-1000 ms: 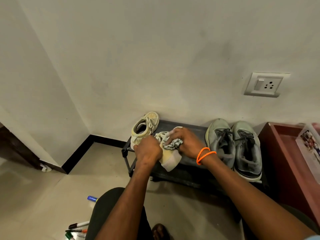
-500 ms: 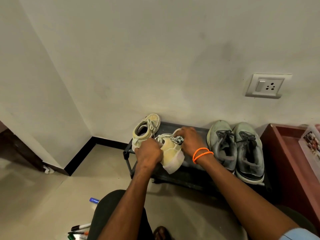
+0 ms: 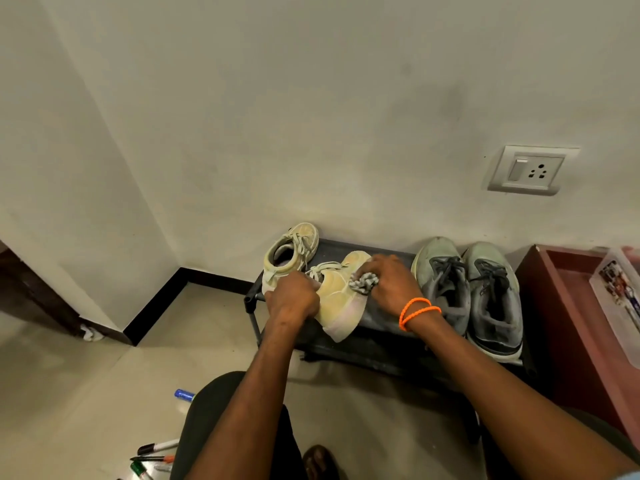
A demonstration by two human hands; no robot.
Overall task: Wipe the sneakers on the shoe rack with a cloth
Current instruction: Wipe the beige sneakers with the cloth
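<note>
A low dark shoe rack (image 3: pixel 388 327) stands against the wall. My left hand (image 3: pixel 292 299) grips a pale yellow sneaker (image 3: pixel 341 299) at its opening, tilted over the rack's front. My right hand (image 3: pixel 391 282), with orange bands on the wrist, holds a bunched grey-and-white cloth (image 3: pixel 363 282) against the sneaker's right side near the toe. The matching yellow sneaker (image 3: pixel 294 251) sits on the rack at the left. A pair of grey sneakers (image 3: pixel 471 289) sits on the right end.
A dark red cabinet (image 3: pixel 571 306) with a clear plastic box (image 3: pixel 620 299) stands right of the rack. A wall socket (image 3: pixel 530 169) is above. Markers (image 3: pixel 157 448) and a blue cap (image 3: pixel 183 394) lie on the tiled floor by my knee.
My right hand has slid the cloth from the sneaker's laced top to its right side near the toe. My left hand has turned the sneaker so more of its yellow side shows.
</note>
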